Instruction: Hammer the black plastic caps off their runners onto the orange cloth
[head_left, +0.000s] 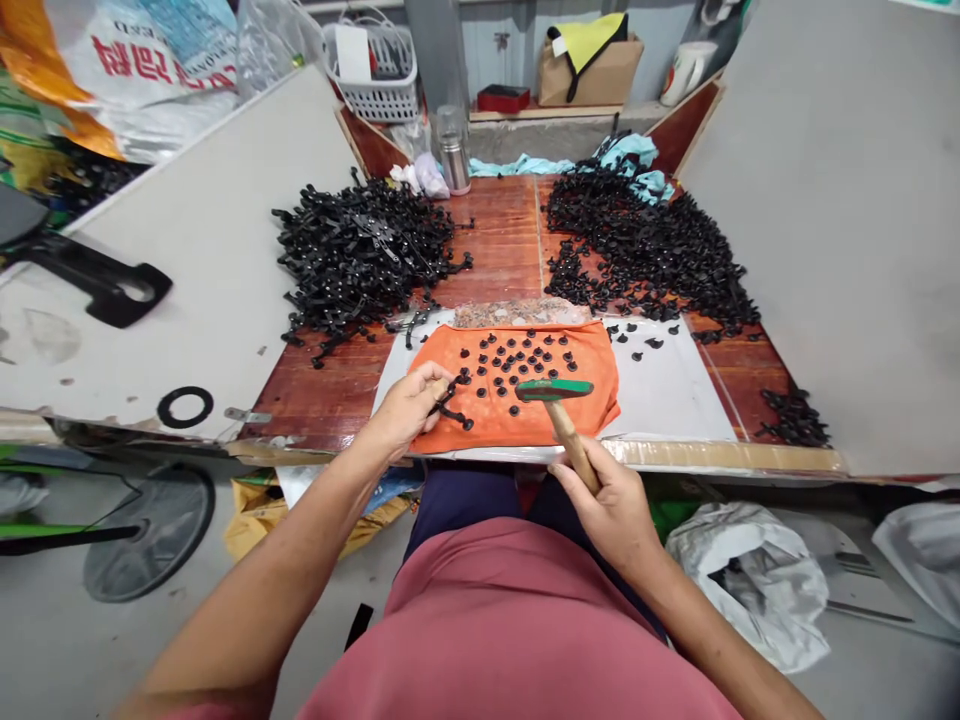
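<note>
My right hand is closed round the wooden handle of a hammer with a green head, held above the front of an orange cloth. Over the cloth's left edge, my left hand pinches small black stalked parts between thumb and fingers; their exact kind is hard to make out. Several small black round pieces with short stems are spread across the cloth. Beneath the cloth, a speckled stone slab shows along its back edge.
Heaps of black parts lie at the left and right of the wooden table. White sheeting lies beneath the cloth. A steel flask stands at the back. Grey panels flank the table. An open white sack sits below right.
</note>
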